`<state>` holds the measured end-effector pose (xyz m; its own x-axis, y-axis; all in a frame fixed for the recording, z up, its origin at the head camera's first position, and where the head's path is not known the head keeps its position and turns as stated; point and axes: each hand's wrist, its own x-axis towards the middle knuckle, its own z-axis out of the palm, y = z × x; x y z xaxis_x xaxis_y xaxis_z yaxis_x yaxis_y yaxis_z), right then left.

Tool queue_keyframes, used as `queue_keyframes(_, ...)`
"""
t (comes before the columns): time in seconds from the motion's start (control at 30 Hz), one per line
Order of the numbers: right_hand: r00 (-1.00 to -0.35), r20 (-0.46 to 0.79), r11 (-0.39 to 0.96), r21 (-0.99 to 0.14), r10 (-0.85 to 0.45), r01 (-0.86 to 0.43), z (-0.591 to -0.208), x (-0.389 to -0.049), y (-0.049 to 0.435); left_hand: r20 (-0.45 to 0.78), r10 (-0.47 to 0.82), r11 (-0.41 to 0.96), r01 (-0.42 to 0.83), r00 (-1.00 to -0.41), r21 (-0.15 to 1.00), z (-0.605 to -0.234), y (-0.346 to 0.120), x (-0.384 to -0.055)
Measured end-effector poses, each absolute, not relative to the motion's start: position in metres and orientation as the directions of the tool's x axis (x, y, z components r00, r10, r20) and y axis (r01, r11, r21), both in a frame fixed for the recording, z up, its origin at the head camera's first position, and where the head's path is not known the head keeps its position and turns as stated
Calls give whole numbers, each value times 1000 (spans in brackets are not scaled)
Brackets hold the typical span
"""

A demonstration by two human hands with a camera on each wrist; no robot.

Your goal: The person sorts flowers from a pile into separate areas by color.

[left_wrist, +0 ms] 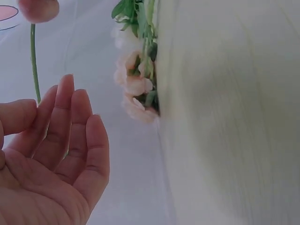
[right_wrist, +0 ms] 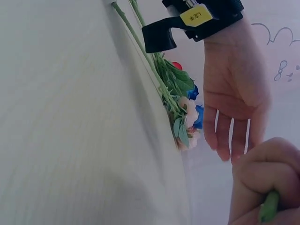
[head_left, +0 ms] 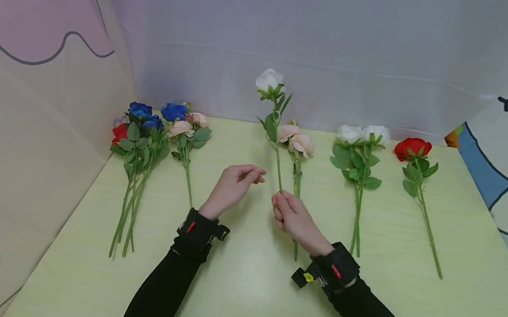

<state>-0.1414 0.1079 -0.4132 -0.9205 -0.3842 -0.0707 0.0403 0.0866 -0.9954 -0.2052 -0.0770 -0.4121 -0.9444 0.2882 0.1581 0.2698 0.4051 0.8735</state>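
A single white rose (head_left: 269,79) stands upright over the middle of the table. My right hand (head_left: 296,219) grips the lower part of its green stem (head_left: 278,153), with the cut end (right_wrist: 269,206) showing below the curled fingers in the right wrist view. My left hand (head_left: 234,185) hovers to the left of the stem, apart from it, fingers relaxed and the palm bare. In the left wrist view the stem passes behind the left fingers (left_wrist: 61,117). Pale pink flowers (head_left: 301,144) lie behind the right hand, their stems partly hidden by it.
Blue and red roses (head_left: 140,110) lie bunched at the left, beside a blue and pink group (head_left: 182,127). White roses (head_left: 363,134) and a red rose (head_left: 413,148) lie to the right on the pale yellow table (head_left: 240,291). A printed curtain (head_left: 332,32) hangs behind.
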Motion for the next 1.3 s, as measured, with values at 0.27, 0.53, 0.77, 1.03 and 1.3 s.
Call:
queue_keyframes(0.27, -953, -53, 216, -976, -297, -13, -414, -142, 144, 220, 267, 547, 335, -938, 767, -412, -98, -205)
queue_keyframes(0.53, -982, -43, 381, -924, -183, -31, -417, -138, 187, 217, 255, 583, 329, -942, 743, -409, -115, -203)
queue_keyframes(0.77, -989, -78, 495, -869, -128, 4, -413, -131, 218, 233, 240, 622, 334, -942, 708, -409, -124, -200)
queue_keyframes(1.03, -992, -92, 575, -818, -85, 26, -414, -127, 248, 247, 229, 680, 336, -942, 652, -413, -131, -200)
queue_keyframes(1.3, -996, -87, 644, -763, -36, 43, -419, -126, 266, 249, 229, 692, 337, -941, 638, -414, -134, -199)
